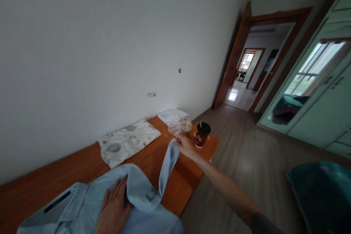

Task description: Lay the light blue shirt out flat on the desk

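A light blue shirt [82, 204] lies spread on the wooden table [189, 175] at the bottom left, collar toward me. My left hand [115, 204] rests flat on its body, fingers apart. My right hand [185, 145] is stretched out to the right and pinches the end of the shirt's sleeve [167, 166], which is pulled out straight above the table. A red cup [202, 134] with a dark lid stands just right of that hand.
A folded white patterned cloth [127, 142] lies by the wall. Behind the cup are a clear plastic bag [179, 126] and white papers [172, 114]. Wooden floor, an open door [233, 58] and mirrored wardrobes [315, 80] are to the right; a teal cushion [320, 193] sits at the lower right.
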{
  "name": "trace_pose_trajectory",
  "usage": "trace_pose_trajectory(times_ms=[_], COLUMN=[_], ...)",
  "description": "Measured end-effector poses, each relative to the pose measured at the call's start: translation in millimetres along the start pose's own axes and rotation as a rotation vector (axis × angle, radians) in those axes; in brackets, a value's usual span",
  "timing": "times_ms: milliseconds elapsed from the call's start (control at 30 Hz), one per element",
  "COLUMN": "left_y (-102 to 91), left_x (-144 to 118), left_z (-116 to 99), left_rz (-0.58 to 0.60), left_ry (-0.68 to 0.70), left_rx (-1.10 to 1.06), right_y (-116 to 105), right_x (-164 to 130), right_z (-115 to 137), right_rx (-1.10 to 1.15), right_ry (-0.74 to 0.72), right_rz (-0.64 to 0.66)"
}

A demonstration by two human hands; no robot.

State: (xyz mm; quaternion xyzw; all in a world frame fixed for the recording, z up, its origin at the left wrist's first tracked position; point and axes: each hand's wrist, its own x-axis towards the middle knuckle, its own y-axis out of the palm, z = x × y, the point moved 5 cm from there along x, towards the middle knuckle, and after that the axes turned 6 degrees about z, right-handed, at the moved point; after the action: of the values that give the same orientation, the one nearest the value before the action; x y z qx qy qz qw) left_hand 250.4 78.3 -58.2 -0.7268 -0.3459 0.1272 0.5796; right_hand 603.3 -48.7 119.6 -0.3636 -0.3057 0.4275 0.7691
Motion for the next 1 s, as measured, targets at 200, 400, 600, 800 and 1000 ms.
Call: trace_pose_trajectory(times_ms=[200, 400, 600, 800, 1000], left_y=[3.5, 12.6, -7.9, -29.8, -31.6], left_x=[3.2, 3.4, -4.7, -9.9, -7.0], left_z=[-1.4, -4.8, -26.5, -36.5, -37.2], left_rz=[0.029, 0.024, 0.095, 0.228, 0.276], left_ry=[-0.018, 0.030, 0.064, 0.121, 0.105], left_rx=[0.070, 0.132, 0.109, -0.023, -0.061], right_y=[-91.8, -98.7, -97.2, -184.4, -180.5], right_x=[-90.5, -195.7, -188.9, -144.1, -93.3], right_z=[-22.2, -77.2, -51.7, -27.6, 4.8], right_rx=[0.468, 0.604, 0.487, 0.247, 0.205], right_ry=[-0.105, 0.118, 0.007, -0.090, -0.349], right_rz=[-0.328, -0.416, 0.087, -0.682, -0.296])
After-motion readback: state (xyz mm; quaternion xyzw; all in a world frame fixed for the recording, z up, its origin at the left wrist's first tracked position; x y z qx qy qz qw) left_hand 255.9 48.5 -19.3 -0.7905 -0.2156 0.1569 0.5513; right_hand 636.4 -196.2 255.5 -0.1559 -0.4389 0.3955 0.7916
